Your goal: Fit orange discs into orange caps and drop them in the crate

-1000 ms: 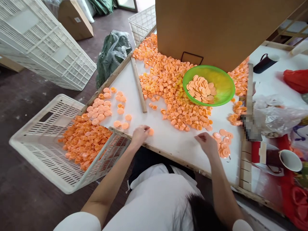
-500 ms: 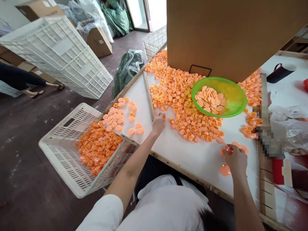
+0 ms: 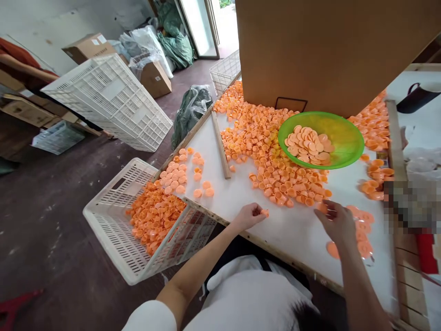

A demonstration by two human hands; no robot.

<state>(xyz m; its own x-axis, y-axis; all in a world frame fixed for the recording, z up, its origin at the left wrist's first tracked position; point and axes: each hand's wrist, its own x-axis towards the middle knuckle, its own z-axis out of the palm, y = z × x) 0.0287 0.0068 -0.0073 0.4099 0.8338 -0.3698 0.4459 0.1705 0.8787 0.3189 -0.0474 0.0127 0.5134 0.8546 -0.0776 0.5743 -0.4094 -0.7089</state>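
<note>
My left hand [image 3: 248,217] is over the front of the white tabletop [image 3: 275,232], its fingertips pinching a small orange plastic cup-shaped piece [image 3: 264,213]. To its right, my right hand [image 3: 337,224] grips an orange disc [image 3: 321,208] between thumb and fingers. A heap of orange cup-shaped pieces [image 3: 282,181] lies just beyond both hands. Flat, shiny orange discs [image 3: 363,230] are spread beside and partly behind my right hand. A green bowl [image 3: 349,151] with pale orange discs [image 3: 306,142] in it rests on the heap.
A large cardboard box [image 3: 310,55] stands at the back of the table. A wooden strip [image 3: 220,145] separates the heap from loose discs [image 3: 175,174] on the left. Below the left edge is a white crate [image 3: 113,248] of orange pieces. Stacked crates [image 3: 110,101] and a person's sleeve [image 3: 17,55] are farther left.
My left hand has come from the end of the wooden strip toward the middle front, carrying a small orange piece. My right hand has lifted from the discs toward the heap with a disc.
</note>
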